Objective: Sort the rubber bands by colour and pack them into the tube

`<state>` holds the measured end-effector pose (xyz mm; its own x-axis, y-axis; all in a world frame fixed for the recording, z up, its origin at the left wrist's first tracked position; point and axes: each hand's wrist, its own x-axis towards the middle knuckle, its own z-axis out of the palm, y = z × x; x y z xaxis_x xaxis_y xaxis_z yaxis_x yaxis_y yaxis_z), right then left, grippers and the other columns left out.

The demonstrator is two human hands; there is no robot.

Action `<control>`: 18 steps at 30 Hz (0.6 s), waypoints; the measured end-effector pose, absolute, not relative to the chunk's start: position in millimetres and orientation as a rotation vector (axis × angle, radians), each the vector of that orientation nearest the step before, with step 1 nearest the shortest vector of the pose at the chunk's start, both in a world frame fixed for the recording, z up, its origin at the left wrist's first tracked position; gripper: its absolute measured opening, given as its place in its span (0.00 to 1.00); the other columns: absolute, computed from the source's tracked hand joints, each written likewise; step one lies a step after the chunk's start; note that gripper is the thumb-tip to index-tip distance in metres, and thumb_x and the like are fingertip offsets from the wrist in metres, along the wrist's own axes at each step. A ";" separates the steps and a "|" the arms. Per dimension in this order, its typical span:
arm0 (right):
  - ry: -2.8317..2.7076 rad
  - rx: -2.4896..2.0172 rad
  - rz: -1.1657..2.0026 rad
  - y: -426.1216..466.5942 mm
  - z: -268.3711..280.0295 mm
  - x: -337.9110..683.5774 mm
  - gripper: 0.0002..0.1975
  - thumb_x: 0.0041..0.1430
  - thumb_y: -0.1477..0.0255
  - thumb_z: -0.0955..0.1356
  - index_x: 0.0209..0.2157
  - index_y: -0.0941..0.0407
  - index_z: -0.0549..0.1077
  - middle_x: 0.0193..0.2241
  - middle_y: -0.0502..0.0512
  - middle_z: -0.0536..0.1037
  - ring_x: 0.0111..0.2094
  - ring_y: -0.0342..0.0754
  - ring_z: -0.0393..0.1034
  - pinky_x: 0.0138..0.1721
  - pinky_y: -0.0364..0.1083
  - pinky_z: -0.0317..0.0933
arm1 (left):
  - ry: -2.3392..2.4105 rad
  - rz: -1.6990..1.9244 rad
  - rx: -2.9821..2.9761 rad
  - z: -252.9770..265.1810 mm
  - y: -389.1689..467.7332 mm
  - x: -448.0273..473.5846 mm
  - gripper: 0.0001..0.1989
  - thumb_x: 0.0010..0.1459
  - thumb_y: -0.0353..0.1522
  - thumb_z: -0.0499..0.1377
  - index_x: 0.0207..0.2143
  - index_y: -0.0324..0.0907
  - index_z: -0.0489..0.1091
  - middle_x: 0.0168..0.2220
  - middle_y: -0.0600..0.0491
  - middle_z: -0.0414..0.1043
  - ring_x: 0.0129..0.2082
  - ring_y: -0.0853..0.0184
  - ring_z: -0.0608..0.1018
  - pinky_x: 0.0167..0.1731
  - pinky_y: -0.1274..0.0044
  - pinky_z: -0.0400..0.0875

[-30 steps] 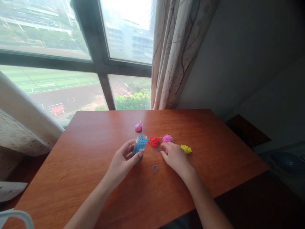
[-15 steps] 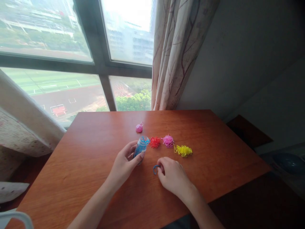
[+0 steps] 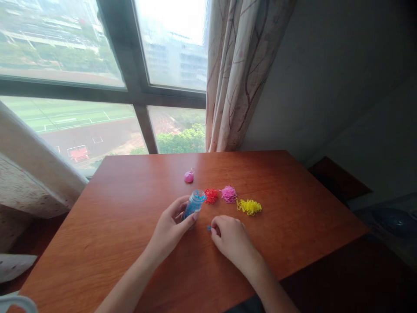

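Observation:
My left hand (image 3: 174, 221) is wrapped round a small clear bottle (image 3: 195, 204), which leans a little to the right. Blue rubber bands fill part of it, and some stick up at its uncovered mouth. Just right of the bottle, my right hand (image 3: 230, 237) pinches a blue rubber band (image 3: 209, 228) between thumb and forefinger, low over the table. Only a short bit of the band shows past the fingertips. Beyond the hands lie a red pile of rubber bands (image 3: 211, 195), a pink pile (image 3: 229, 194) and a yellow pile (image 3: 250, 207).
A pink cap-like piece with a loop (image 3: 189, 176) lies behind the bottle. The brown wooden table (image 3: 130, 195) reaches back to a window and a patterned curtain (image 3: 224, 87). A white curved object (image 3: 19, 302) shows at the lower left corner.
My right hand has shifted slightly left, nearer the bottle. The blue band's loop, which hung out from the fingers before, now shows as a short end. My left hand keeps its hold on the bottle.

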<state>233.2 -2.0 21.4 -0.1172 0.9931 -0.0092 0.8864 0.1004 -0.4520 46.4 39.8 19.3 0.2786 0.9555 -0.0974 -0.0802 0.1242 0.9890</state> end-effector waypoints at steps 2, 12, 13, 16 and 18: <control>-1.931 -1.726 0.571 3.8 25.7 235.2 0.06 0.55 0.78 0.67 0.29 0.55 0.73 0.26 0.49 0.77 0.28 0.44 0.71 0.30 0.41 0.58 | 0.968 0.965 1.171 19.8 39.2 47.7 0.22 0.54 0.37 0.66 0.51 0.43 0.68 0.45 0.50 0.77 0.42 0.65 0.77 0.38 0.79 0.72; -1.372 -1.342 0.902 13.1 49.7 219.7 0.05 0.56 0.71 0.67 0.30 0.57 0.74 0.25 0.49 0.75 0.24 0.42 0.67 0.26 0.40 0.61 | 0.880 0.949 1.210 25.8 35.4 51.1 0.21 0.55 0.37 0.65 0.51 0.43 0.69 0.46 0.49 0.77 0.44 0.63 0.77 0.42 0.76 0.71; -1.347 -1.338 0.922 12.4 50.0 219.4 0.05 0.56 0.71 0.67 0.30 0.57 0.74 0.25 0.49 0.75 0.24 0.42 0.67 0.26 0.40 0.61 | 0.887 0.951 1.217 25.4 35.3 51.0 0.21 0.55 0.36 0.65 0.50 0.43 0.70 0.46 0.49 0.77 0.43 0.63 0.77 0.43 0.76 0.71; -1.313 -1.328 0.955 10.7 52.6 220.3 0.06 0.56 0.70 0.67 0.30 0.57 0.74 0.25 0.49 0.75 0.25 0.42 0.67 0.27 0.41 0.62 | 0.893 0.943 1.234 24.6 35.0 51.4 0.19 0.55 0.37 0.65 0.49 0.43 0.71 0.45 0.49 0.78 0.44 0.62 0.77 0.43 0.76 0.72; -1.311 -1.331 0.961 10.2 55.7 221.3 0.06 0.55 0.69 0.67 0.30 0.57 0.74 0.25 0.50 0.75 0.25 0.43 0.68 0.27 0.41 0.63 | 0.889 0.936 1.240 24.9 34.9 51.9 0.19 0.55 0.37 0.65 0.49 0.43 0.71 0.45 0.49 0.78 0.44 0.62 0.77 0.43 0.75 0.72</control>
<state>221.3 10.2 55.7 0.0987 0.9899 0.1021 0.2003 0.0807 -0.9764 51.9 34.9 24.9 0.3667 0.9293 -0.0441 -0.0917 0.0832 0.9923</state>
